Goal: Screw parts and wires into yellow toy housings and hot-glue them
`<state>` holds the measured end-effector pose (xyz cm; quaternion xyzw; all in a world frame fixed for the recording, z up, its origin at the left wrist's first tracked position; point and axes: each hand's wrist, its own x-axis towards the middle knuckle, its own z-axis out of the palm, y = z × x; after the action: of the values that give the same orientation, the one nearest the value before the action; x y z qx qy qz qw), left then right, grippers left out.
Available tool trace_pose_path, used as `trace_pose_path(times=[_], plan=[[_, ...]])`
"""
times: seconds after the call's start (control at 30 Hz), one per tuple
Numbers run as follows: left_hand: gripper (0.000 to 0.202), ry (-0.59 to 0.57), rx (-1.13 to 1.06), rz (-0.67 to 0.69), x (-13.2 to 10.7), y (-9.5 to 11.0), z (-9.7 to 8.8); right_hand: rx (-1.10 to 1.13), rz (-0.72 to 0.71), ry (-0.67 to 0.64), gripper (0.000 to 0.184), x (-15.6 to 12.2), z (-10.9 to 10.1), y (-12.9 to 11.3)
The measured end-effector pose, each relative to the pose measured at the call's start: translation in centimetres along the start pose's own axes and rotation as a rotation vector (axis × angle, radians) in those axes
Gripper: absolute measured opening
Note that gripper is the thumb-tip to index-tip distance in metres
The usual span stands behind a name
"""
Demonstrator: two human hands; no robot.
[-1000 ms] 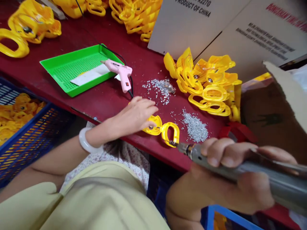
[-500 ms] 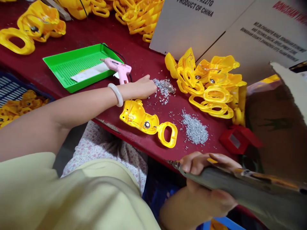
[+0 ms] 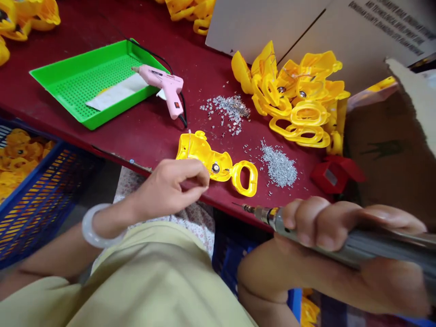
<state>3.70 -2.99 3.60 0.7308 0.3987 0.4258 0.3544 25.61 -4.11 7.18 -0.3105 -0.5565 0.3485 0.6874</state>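
Note:
My left hand (image 3: 177, 184), with a pale bangle at the wrist, is pinched closed just in front of a yellow plastic shell (image 3: 200, 152) on the table edge. Whatever its fingertips hold is too small to make out. The shell lies hollow side up, with wires, a round metal part and a looped handle (image 3: 244, 178) at its right end. My right hand (image 3: 327, 222) is wrapped round a grey electric screwdriver (image 3: 361, 247), its thin bit pointing left toward the shell. Small silvery screws (image 3: 279, 165) lie heaped right of the shell; another pile of small metal pieces (image 3: 231, 109) lies behind it.
A pink glue gun (image 3: 166, 88) leans on a green tray (image 3: 85, 120). More yellow shells (image 3: 296, 104) are stacked before a white carton (image 3: 265, 27). A red box (image 3: 329, 175) sits at the right, by an open cardboard box (image 3: 381, 141). A blue crate (image 3: 51, 181) stands lower left.
My left hand has left the rear metal pile and come back toward me, in front of the yellow shell. My right hand still grips the screwdriver, now turned more into view.

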Motion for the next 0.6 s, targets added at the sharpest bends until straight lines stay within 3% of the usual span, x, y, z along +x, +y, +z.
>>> trace_pose_path(times=[0.17,0.27,0.37,0.5,0.6], plan=[[0.008,-0.01,-0.393,-0.252,-3.2,-1.0,2.8,-0.047,0.096,-0.008,0.016,-0.7,1.6,-1.3],[0.003,-0.037,-0.667,-0.519,-4.1,-2.0,4.3,-0.061,0.138,-0.114,0.017,-0.8,1.7,-1.9],[0.014,-0.033,-1.01,-0.764,-4.5,-2.7,5.2,-0.045,0.174,-0.222,0.015,-0.2,2.2,-2.4],[0.028,-0.013,-1.332,-0.857,-4.8,-3.1,6.0,-0.033,0.14,-0.323,0.014,0.2,3.5,-2.7],[0.034,0.004,-1.439,-0.9,-4.7,-3.1,6.2,-0.131,0.193,-0.289,0.015,-0.1,4.0,-2.7]])
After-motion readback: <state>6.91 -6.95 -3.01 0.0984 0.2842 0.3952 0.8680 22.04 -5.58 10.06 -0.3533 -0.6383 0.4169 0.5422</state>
